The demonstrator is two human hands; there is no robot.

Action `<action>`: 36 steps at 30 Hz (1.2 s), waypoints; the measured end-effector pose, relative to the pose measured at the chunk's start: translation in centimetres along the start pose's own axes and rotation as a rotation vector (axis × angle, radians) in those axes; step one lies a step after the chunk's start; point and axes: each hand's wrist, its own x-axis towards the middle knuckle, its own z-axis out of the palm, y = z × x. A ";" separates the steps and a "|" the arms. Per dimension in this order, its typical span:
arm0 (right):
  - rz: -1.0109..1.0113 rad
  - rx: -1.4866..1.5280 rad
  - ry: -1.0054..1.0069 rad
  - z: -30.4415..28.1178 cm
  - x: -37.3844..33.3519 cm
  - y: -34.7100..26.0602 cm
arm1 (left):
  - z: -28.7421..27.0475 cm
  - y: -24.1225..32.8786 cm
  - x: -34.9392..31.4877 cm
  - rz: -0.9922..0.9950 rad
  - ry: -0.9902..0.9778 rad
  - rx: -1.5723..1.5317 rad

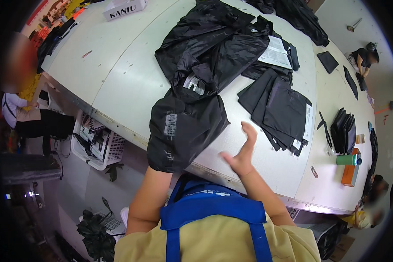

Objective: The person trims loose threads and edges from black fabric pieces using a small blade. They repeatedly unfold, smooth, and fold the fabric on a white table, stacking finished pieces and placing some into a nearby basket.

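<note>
A thin, glossy black fabric piece (190, 126) with pale printing covers my left hand, which has gone up inside it; only the left forearm (150, 194) shows below. The fingers of that hand are hidden. Above it, the fabric runs into a large crumpled black heap (205, 48), with a white label (194, 83) where they meet. My right hand (243, 150) is raised just right of the covered hand, slightly blurred, its thumb and fingers apart and nothing in it. Beyond it lie several flat folded black fabric pieces (281, 109) with white labels along one edge.
Printed white sheets (275, 52) rest on more black fabric. A white box (124, 9) stands far left on the pale table (131, 91). At right are a green cylinder (346, 160), an orange box (350, 172) and small snips (314, 171). A white basket (85, 153) sits below the left edge. Other people work around.
</note>
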 end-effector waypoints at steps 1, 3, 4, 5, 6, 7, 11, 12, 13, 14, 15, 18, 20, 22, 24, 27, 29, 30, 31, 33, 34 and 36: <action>-0.101 -0.148 0.051 1.2 -2.0 1.3 | -0.5 0.8 0.8 -0.016 0.066 -0.063; -0.038 -0.329 -0.042 4.6 -3.6 1.2 | -0.7 2.1 1.5 -0.083 0.164 -0.175; 0.000 -0.390 0.005 6.8 -3.4 2.9 | -0.2 2.5 1.6 -0.138 0.195 -0.230; 0.047 -0.451 0.052 8.1 -2.5 4.3 | 0.2 3.0 1.5 -0.192 0.219 -0.289; 0.037 -0.354 0.187 8.1 -0.9 5.0 | 0.8 3.2 1.3 -0.248 0.244 -0.345; 0.024 -0.255 0.326 7.8 0.7 5.5 | 2.2 2.0 0.2 -0.232 0.230 -0.386; -0.017 -0.003 0.213 -2.8 2.3 7.4 | 8.4 -2.0 -8.3 -0.282 -0.018 -0.717; 0.026 -0.032 0.154 -5.2 1.6 8.1 | 9.1 -1.5 -10.6 -0.358 -0.207 -0.795; 0.075 -0.067 0.097 -6.9 0.5 8.3 | 8.9 -0.2 -12.7 -0.425 -0.381 -0.834; 0.178 -0.101 0.107 -7.7 -0.8 8.1 | 9.0 0.9 -14.3 -0.488 -0.489 -0.859; 0.284 -0.131 0.116 -8.3 -2.0 7.9 | 9.2 1.9 -15.0 -0.442 -0.358 -0.831; 0.584 0.170 0.126 -9.2 -5.0 8.6 | 9.7 1.0 -14.6 -0.866 -0.148 -0.794; 0.530 0.190 0.051 -8.6 -6.1 8.0 | 10.7 2.0 -12.6 -0.694 0.192 -0.555; 0.473 0.260 0.005 -8.9 -6.7 8.3 | 10.3 2.9 -10.9 -0.603 0.356 -0.543; 0.520 0.284 -0.022 -10.3 -6.4 9.4 | 9.0 3.4 -9.6 -0.618 0.364 -0.764; 0.685 0.263 -0.049 -11.3 -6.4 9.5 | 8.6 3.4 -9.3 -0.589 0.218 -0.962; 0.807 0.158 -0.138 -11.6 -6.5 9.3 | 7.7 4.1 -8.3 -0.555 0.250 -0.993; 0.757 -0.039 -0.231 -11.9 -6.6 9.2 | 7.2 4.2 -7.6 -0.518 0.232 -0.988; 0.548 -0.267 -0.166 -11.1 -6.3 7.8 | 6.9 4.3 -7.1 -0.485 0.220 -0.978; 0.064 -0.690 0.060 -9.6 -5.1 2.7 | 6.4 5.4 -5.9 -0.677 0.118 -1.173; -0.085 -0.566 0.056 -9.4 -5.1 1.1 | 5.5 5.8 -5.0 -0.723 0.054 -1.143; -0.360 -0.393 -0.071 -9.5 -5.2 -0.3 | 5.3 6.0 -3.7 -0.681 0.004 -1.115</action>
